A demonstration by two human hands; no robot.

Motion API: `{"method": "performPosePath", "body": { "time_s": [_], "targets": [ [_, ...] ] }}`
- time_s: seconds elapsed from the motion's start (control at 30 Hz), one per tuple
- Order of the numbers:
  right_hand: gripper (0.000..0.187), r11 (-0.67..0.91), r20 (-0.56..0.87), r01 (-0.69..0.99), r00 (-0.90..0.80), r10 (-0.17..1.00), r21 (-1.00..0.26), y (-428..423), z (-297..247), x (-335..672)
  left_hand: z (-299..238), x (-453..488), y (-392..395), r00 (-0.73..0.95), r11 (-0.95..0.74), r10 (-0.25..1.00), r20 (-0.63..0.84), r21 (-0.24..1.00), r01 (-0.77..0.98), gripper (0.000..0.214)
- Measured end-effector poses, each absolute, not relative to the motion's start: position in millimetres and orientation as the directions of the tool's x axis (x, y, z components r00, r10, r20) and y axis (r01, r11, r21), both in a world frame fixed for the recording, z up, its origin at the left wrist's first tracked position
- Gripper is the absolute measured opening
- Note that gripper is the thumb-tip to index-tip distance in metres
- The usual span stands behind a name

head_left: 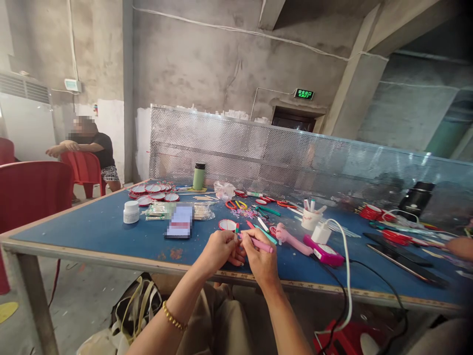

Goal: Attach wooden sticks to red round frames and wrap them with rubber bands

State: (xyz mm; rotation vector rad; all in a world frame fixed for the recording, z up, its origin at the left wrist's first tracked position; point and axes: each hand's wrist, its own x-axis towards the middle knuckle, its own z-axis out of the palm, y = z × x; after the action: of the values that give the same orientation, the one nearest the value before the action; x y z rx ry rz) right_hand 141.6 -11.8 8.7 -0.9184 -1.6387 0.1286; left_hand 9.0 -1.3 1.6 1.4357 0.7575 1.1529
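Note:
Near the table's front edge, my left hand (pixel 222 247) is closed, its fingertips pinching a small red-and-green piece (pixel 237 229) whose kind I cannot make out. Close beside it, my right hand (pixel 261 264) grips a pink marker pen (pixel 263 244), which slants across the fingers toward the left hand. Just behind the hands lies a round disc with a red rim (pixel 227 225). More markers, among them a white-and-green one (pixel 263 225), are scattered right behind my right hand.
A phone (pixel 180 222) and a white bottle (pixel 131 212) are on the left. To the right are a pink glue gun (pixel 293 240), a magenta power strip (pixel 323 251) with cables, and a cup of markers (pixel 311 218). A perforated metal screen (pixel 221 143) stands behind. One person sits far left; another's hand shows far right.

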Motion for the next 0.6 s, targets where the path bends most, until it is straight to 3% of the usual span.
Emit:
{"method": "performPosePath", "body": {
  "time_s": [0.6],
  "targets": [
    [0.023,0.706,0.818,0.522,-0.025,0.574,-0.479,-8.8,7.3,142.1,-2.5,9.6,2.9,0.31,-0.246,0.913,0.266,0.964,-0.102,0.023]
  ]
}}
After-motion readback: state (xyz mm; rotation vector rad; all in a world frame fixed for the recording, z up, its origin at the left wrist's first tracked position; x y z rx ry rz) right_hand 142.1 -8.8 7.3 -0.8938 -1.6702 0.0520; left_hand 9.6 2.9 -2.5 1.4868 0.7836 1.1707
